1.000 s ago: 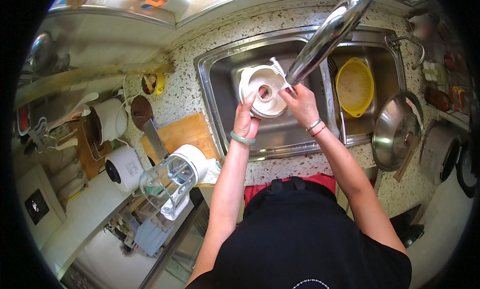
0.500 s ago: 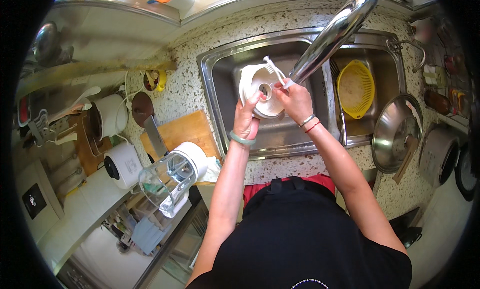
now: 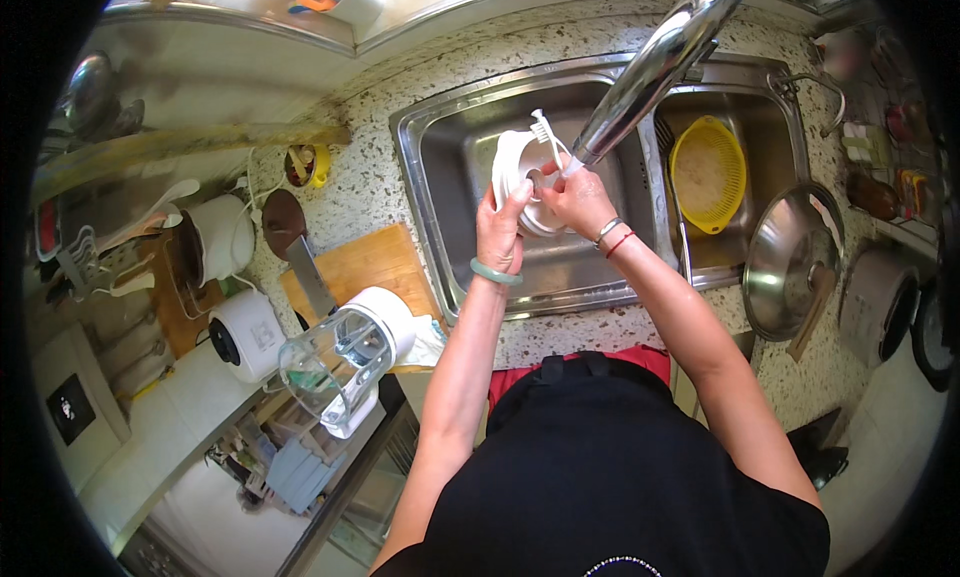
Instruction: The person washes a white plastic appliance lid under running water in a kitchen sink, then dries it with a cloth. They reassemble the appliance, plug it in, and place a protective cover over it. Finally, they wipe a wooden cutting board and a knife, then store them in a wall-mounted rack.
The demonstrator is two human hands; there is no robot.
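My left hand is closed round the near left side of a white round lid-like part, its thumb over the rim. The part is hollow, with a raised ring in its middle, and is tilted above the left sink basin. My right hand pinches a slim white brush, bristle end pointing away from me. Its fingertips also reach into the hollow near the ring, partly hiding it. The chrome faucet ends right beside my right fingers; whether water runs is unclear.
A yellow colander sits in the right basin, with a metal pot lid leaning beside it. At left are a clear blender jar with a white collar, a wooden cutting board and a knife.
The white part has tilted, so less of its inside shows. My right fingers have moved left, deeper into it towards the ring. The brush is still in my right hand.
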